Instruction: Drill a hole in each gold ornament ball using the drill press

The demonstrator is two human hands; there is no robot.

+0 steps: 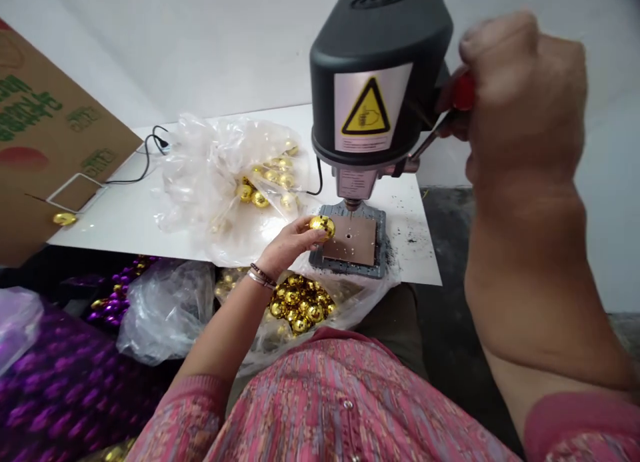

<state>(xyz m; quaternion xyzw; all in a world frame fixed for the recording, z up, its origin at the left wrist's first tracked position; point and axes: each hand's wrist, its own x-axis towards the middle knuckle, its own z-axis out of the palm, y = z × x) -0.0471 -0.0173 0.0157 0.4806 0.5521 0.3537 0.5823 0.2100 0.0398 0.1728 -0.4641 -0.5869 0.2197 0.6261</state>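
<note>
A gold ball (323, 227) is gripped between the thumb and fingers of the left hand (291, 243), and it is held over the left edge of a brown board (364, 243), just beside the drill bit (351, 214) but not under it. The red handle (463, 92) of the drill press (380, 62) is grasped by the right hand (527, 82), which is raised high and appears closed around it, though the fingertips are mostly hidden. The bit is seen apart from both ball and board, so no drilling seems to be under way at this instant; whether the held ball is already pierced cannot be told. Black crumbs (413, 239) are scattered to the right of the left hand, across the board and table (420, 265), by which some finished drilling is suggested. Beyond that hand, to its left, loose gold balls are contained in a clear bag (187, 159); below it, near the wrist, many more are heaped in an open plastic sack (363, 302). Which of these piles is worked and which is left cannot be judged from their surfaces.
</note>
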